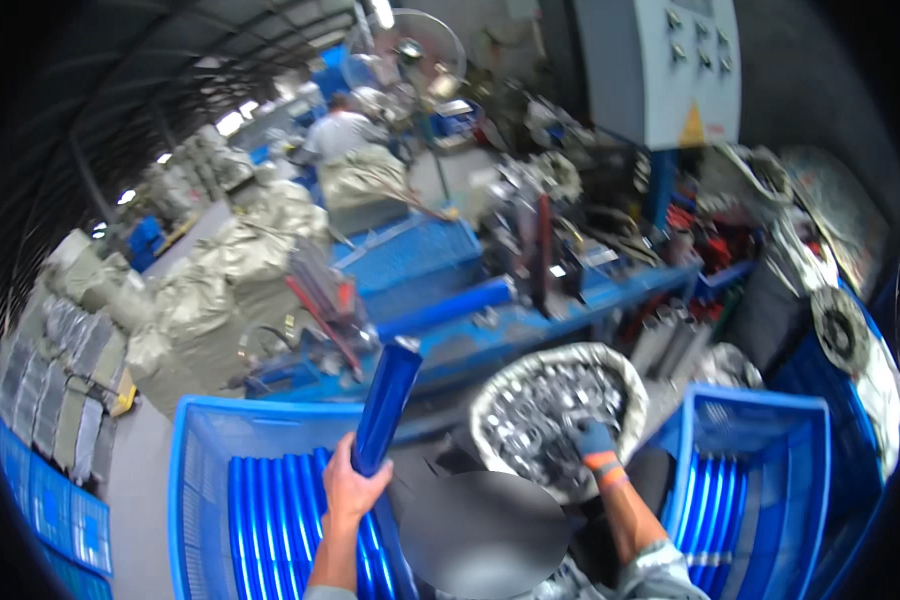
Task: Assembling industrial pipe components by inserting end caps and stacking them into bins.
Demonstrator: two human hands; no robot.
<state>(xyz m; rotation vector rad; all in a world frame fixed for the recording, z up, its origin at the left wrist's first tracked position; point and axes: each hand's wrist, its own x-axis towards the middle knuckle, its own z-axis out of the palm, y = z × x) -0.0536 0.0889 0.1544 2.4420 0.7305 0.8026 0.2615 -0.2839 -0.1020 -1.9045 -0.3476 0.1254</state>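
Note:
My left hand (354, 487) is bare and wraps round the lower end of a shiny blue tube (387, 400), which stands nearly upright, leaning a little right. It is above the right side of a blue crate (184, 470) where several similar blue tubes (285, 525) lie side by side. My right hand (594, 440), in a grey glove with an orange cuff, reaches into a round pale sack (482, 442) full of small silvery metal parts (535, 405). Its fingers are down among the parts, too hidden to show a grip.
A second blue crate (820, 460) with blue tubes stands at right. Ahead runs a blue bench (440, 365) carrying a blue tube (450, 308) and a machine (545, 240). A grey control cabinet (660, 80) rises behind. Another person (340, 135) works farther back, near stacked sacks (235, 260).

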